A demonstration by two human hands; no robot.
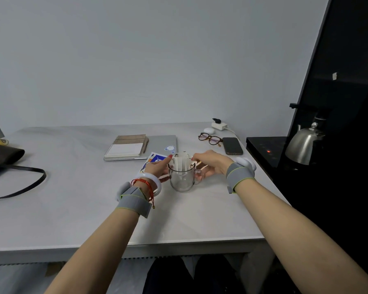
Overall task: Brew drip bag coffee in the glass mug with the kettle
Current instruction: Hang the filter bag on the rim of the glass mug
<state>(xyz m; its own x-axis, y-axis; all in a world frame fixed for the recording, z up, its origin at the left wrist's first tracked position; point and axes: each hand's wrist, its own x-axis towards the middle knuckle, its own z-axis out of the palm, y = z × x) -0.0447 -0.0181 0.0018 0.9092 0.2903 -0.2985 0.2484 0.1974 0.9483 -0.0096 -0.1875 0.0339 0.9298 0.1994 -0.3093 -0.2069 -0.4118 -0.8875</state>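
Noted: left hand (157, 167), right hand (210, 163) each pinch white paper drip bag (180, 164) ears, stretched across clear glass mug (182, 182) between grips, probably to hang it open.

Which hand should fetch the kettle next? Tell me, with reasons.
Likely right. The kettle stands to the right, nearest the right hand; the left hand would have to reach across the glass mug and drip bag.
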